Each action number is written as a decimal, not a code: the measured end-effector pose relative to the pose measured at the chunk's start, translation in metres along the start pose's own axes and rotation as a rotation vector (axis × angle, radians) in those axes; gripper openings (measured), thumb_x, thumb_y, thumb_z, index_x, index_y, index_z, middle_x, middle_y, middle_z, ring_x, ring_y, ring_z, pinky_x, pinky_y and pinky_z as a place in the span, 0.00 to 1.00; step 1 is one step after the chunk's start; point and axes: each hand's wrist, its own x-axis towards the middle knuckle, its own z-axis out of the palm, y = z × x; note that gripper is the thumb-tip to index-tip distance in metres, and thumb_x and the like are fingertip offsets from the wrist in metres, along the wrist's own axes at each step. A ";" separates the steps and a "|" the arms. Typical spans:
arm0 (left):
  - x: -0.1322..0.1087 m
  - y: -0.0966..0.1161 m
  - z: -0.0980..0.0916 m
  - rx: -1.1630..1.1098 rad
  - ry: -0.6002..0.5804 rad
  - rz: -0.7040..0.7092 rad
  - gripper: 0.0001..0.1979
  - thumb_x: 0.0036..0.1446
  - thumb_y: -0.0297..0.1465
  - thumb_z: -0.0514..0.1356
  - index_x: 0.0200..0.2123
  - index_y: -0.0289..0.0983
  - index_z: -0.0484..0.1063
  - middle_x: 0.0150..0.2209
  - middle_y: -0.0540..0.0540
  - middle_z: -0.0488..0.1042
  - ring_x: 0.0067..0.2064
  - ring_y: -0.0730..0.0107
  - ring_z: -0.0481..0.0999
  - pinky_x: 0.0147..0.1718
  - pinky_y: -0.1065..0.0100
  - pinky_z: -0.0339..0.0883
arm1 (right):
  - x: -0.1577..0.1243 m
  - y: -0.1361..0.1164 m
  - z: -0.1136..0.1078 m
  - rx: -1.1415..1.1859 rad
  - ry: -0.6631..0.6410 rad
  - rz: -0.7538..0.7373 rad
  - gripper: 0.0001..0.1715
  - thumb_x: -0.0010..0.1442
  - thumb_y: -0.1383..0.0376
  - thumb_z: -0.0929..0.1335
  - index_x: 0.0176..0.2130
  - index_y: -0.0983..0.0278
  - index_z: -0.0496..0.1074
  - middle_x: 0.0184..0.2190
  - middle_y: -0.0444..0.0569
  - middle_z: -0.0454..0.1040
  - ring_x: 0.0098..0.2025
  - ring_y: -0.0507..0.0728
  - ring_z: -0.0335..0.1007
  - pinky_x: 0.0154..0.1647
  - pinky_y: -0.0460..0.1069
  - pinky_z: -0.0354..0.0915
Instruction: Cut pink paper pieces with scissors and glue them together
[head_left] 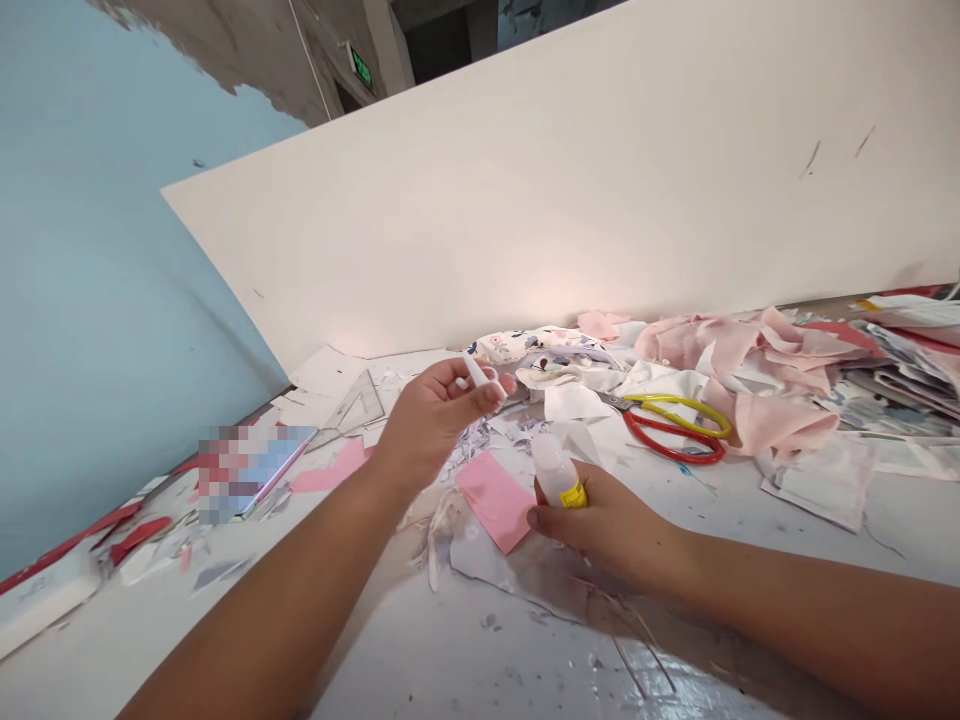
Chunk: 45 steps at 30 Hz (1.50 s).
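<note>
Two hands: left fingers [469, 392] pinching one white cap [476, 373], right fingers [544, 518] gripping one plastic bottle [555, 470].

Bright, even light; warm glare on the board [517, 300] and table [420, 660], soft shadow beneath the right hand [604, 525]; wide-angle distortion bends the edges.

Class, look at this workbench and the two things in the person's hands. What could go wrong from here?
The white piece is pinched only by the fingertips of the left hand, so it might slip and get lost among the paper scraps. The small plastic bottle in the right hand is just beside the pink sheet, so any leak could mark it.
</note>
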 end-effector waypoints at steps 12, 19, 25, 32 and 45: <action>-0.016 -0.059 -0.075 0.872 -0.010 -0.294 0.18 0.40 0.43 0.58 0.34 0.40 0.66 0.38 0.49 0.70 0.33 0.68 0.68 0.31 0.69 0.60 | 0.000 -0.004 -0.002 -0.073 0.175 -0.017 0.09 0.46 0.63 0.66 0.28 0.62 0.61 0.22 0.40 0.60 0.23 0.50 0.55 0.25 0.46 0.53; -0.025 -0.060 -0.075 0.983 -0.022 -0.283 0.19 0.42 0.39 0.55 0.40 0.41 0.67 0.41 0.46 0.69 0.37 0.62 0.69 0.35 0.66 0.61 | 0.002 -0.004 -0.003 -0.095 0.177 0.000 0.14 0.45 0.59 0.68 0.30 0.62 0.60 0.23 0.40 0.61 0.24 0.50 0.55 0.24 0.46 0.52; -0.026 -0.036 -0.070 1.035 -0.095 -0.150 0.24 0.45 0.31 0.50 0.50 0.46 0.61 0.51 0.48 0.62 0.44 0.62 0.67 0.37 0.67 0.62 | 0.003 -0.001 -0.004 -0.102 0.125 -0.020 0.17 0.46 0.54 0.68 0.31 0.61 0.59 0.25 0.40 0.63 0.27 0.52 0.59 0.25 0.46 0.53; -0.004 -0.041 -0.047 1.244 -0.290 -0.227 0.15 0.45 0.28 0.49 0.33 0.42 0.73 0.40 0.46 0.71 0.38 0.62 0.69 0.34 0.66 0.60 | 0.008 0.011 -0.006 -0.586 0.217 -0.097 0.11 0.51 0.57 0.63 0.31 0.61 0.60 0.29 0.44 0.67 0.30 0.54 0.60 0.27 0.47 0.53; -0.001 -0.041 -0.037 1.381 -0.374 -0.352 0.15 0.40 0.25 0.51 0.31 0.43 0.72 0.30 0.44 0.74 0.45 0.48 0.62 0.31 0.63 0.55 | 0.017 0.022 -0.007 -0.730 0.251 0.001 0.10 0.46 0.62 0.64 0.30 0.60 0.57 0.26 0.42 0.67 0.26 0.52 0.60 0.22 0.45 0.52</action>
